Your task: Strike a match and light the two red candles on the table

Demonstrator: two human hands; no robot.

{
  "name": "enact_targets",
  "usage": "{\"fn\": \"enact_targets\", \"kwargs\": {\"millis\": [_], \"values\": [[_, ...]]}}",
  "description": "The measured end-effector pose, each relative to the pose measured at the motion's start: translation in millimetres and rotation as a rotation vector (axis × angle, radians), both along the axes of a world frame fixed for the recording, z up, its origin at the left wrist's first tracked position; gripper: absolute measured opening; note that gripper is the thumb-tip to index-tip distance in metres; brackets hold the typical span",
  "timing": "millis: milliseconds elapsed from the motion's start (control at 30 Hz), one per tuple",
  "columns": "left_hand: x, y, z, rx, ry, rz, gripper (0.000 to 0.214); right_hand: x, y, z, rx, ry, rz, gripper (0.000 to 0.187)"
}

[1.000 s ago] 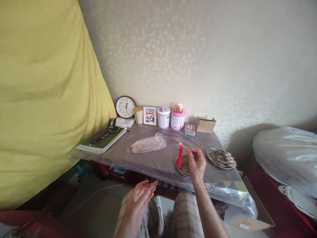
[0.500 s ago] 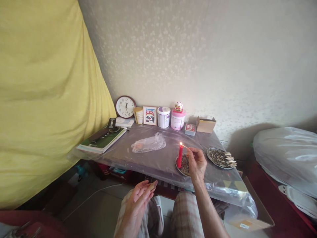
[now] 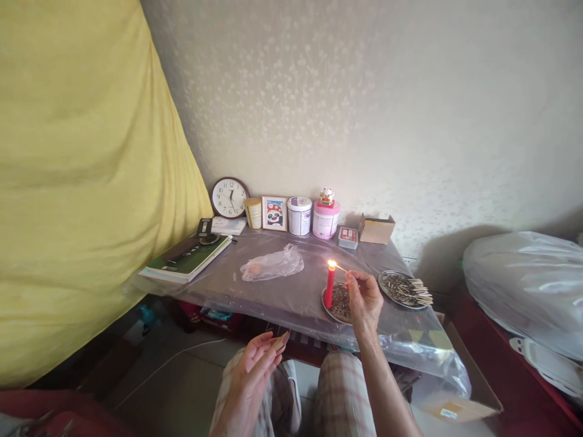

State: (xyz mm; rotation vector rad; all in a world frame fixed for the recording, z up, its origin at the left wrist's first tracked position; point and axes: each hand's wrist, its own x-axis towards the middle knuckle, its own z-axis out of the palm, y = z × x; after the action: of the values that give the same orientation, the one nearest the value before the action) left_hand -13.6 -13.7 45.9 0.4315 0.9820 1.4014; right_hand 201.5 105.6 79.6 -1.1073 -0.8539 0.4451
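Observation:
My right hand (image 3: 367, 298) pinches a burning match (image 3: 341, 267) between thumb and fingers. Its flame (image 3: 332, 264) sits at the top of an upright red candle (image 3: 329, 290); the wick is lost in the glow. The candle stands at the left side of a small round plate (image 3: 340, 306) covered with dark grains, partly hidden behind my hand. Low in front of the table, my left hand (image 3: 257, 364) is closed on a small matchbox (image 3: 281, 342), its edge showing past the fingertips.
Right of my right hand, another plate (image 3: 403, 290) carries grains and several matches (image 3: 421, 291). A crumpled plastic bag (image 3: 273, 264) lies mid-table, with a green book (image 3: 186, 258) to its left. Along the wall stand a clock (image 3: 230, 198), picture frame (image 3: 275, 214), canisters (image 3: 299, 217) and cardboard box (image 3: 376, 230).
The flame at the candle's top has become larger and brighter. My right hand has shifted very slightly; my left hand keeps its place with the matchbox.

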Motion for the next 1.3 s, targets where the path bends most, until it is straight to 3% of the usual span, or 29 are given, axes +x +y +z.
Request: {"fn": "enact_targets", "kwargs": {"millis": [333,667,1033,1300], "values": [[-1,-1,-1.8,-0.005,0.006,-0.01,0.058,34,-33,6.6,0.026,0.078,-0.132,0.039],[-2,1,-29.7,0.062,0.026,-0.056,0.052,74,-53,-20.0,-0.038,0.157,-0.226,0.049],[1,1,-10.5,-0.011,0.05,-0.044,0.065,73,-47,-24.8,-0.053,0.161,-0.181,0.044],[1,-1,-16.1,0.032,0.044,-0.063,0.059,72,-43,-28.6,-0.062,0.159,-0.17,0.041]]}}
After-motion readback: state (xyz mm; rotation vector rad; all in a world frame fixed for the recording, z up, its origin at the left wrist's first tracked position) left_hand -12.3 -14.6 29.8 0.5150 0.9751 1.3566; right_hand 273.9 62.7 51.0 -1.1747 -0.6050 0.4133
